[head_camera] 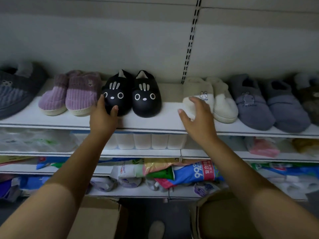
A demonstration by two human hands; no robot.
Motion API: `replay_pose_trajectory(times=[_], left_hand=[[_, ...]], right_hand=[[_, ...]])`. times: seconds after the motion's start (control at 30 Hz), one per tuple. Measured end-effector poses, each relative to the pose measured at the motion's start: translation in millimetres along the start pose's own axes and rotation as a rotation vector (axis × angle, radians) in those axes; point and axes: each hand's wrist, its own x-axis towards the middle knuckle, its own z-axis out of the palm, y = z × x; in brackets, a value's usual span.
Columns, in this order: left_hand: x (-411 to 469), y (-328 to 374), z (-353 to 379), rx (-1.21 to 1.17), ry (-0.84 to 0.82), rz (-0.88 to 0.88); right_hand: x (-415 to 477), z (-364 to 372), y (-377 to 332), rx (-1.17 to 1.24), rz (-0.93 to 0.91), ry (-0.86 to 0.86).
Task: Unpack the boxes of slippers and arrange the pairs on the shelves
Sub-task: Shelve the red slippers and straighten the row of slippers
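Note:
A pair of black cat-face slippers (146, 99) stands on the top white shelf (151, 121). My left hand (103, 116) cups the toe of the left black slipper, thumb on its front and fingers along its left side. A cream pair with a rabbit mark (222, 100) sits to the right. My right hand (196, 118) lies over the toe of the left cream slipper with fingers loosely spread. To the left stands a purple pair (76, 95); a blue-grey pair (269, 106) is further right.
A dark grey slipper (15, 90) sits at the far left and a brown one (310, 99) at the far right. Lower shelves hold paper rolls (150, 141) and bagged goods (193, 171). Open cardboard boxes (98, 219) stand on the floor below.

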Motion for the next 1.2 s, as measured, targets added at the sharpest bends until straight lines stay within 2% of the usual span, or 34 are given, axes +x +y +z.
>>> replay_pose_trajectory(times=[0.07,0.13,0.17,0.27,0.37,0.43,0.5,0.63,0.83,1.07,1.2], left_hand=[[-23,21,10,0.023,0.184,0.087],[-45,50,30,-0.019,0.228,0.266],[-54,66,42,-0.05,0.162,0.344],[-63,110,89,-0.139,-0.213,0.477],[-58,136,129,-0.089,-0.516,0.48],[-48,139,147,-0.015,-0.639,0.446],[-44,134,157,0.038,-0.635,0.471],[-50,121,159,0.012,-0.505,0.494],[-53,103,143,-0.026,-0.419,0.457],[-44,104,136,-0.035,-0.5,0.39],[-41,113,133,0.021,-0.607,0.321]], right_hand=[[1,-25,28,-0.067,0.041,0.123],[9,-45,52,-0.129,0.153,0.164],[15,-53,62,-0.157,0.202,0.156],[30,-67,87,-0.197,0.328,0.046],[38,-67,102,-0.234,0.364,-0.075],[37,-62,109,-0.293,0.318,-0.091],[31,-59,113,-0.284,0.286,-0.043],[17,-60,111,-0.193,0.216,0.063],[17,-44,111,-0.129,0.089,0.005],[19,-43,110,-0.113,0.061,-0.044],[23,-55,111,-0.083,0.085,-0.104]])
